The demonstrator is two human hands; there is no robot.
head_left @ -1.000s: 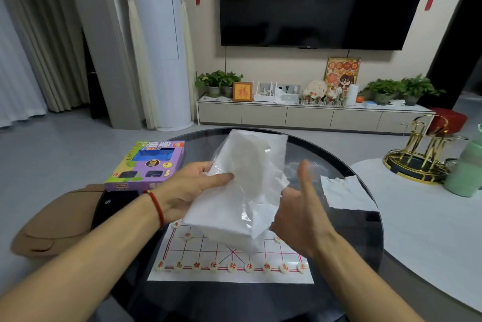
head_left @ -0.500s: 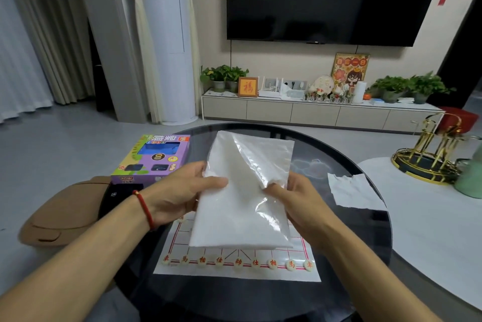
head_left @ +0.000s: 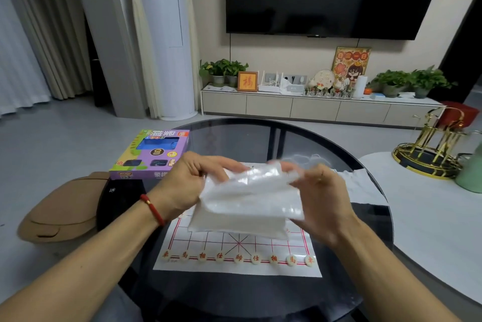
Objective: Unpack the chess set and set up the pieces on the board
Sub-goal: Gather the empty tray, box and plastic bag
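**Fingers of both hands pinch the plastic bag above the board**

Fingers (head_left: pixel 221 165) of my left hand (head_left: pixel 182 186) curl round the far left corner of the plastic bag (head_left: pixel 250 199); my right hand (head_left: pixel 320 191) pinches the far right corner, though blur hides its fingertips. Between the hands, the bag hangs clear of the paper board (head_left: pixel 237 251), long axis running left to right, far edge folded toward me. I cannot tell whether anything is inside.

Nine pieces (head_left: pixel 238 258) sit along the board's near row. The purple box (head_left: pixel 151 154) lies at the table's far left, nearer my left hand.

Judgement: the rest of the board shows no pieces, so setup looks incomplete. Setting the bag aside would fall equally to either hand.
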